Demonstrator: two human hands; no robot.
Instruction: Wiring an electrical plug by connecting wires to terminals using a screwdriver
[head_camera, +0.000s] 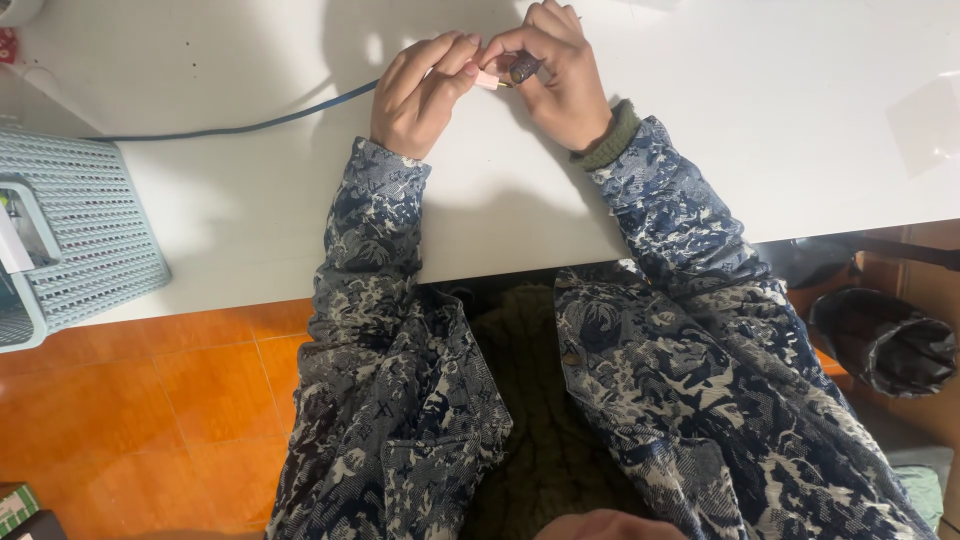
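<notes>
The small pink piece (487, 79) with a thin metal tip is pinched between both hands above the white table (760, 120), near its far edge. It looks light and stiff, small enough to slip, so a fingertip pinch on the pink body, clear of the tip, seems the safest hold. A dark, rough-looking knob (524, 68) sits just beside it on the right, touching it. The left hand (420, 92) is curled narrow, thumb and forefinger closed on the pink piece. The right hand (560, 75) is curled too, fingers closed around the dark knob. A blue cable (250, 127) runs left from the hands across the table toward a pale slatted basket (90, 230) at the table's left edge.
</notes>
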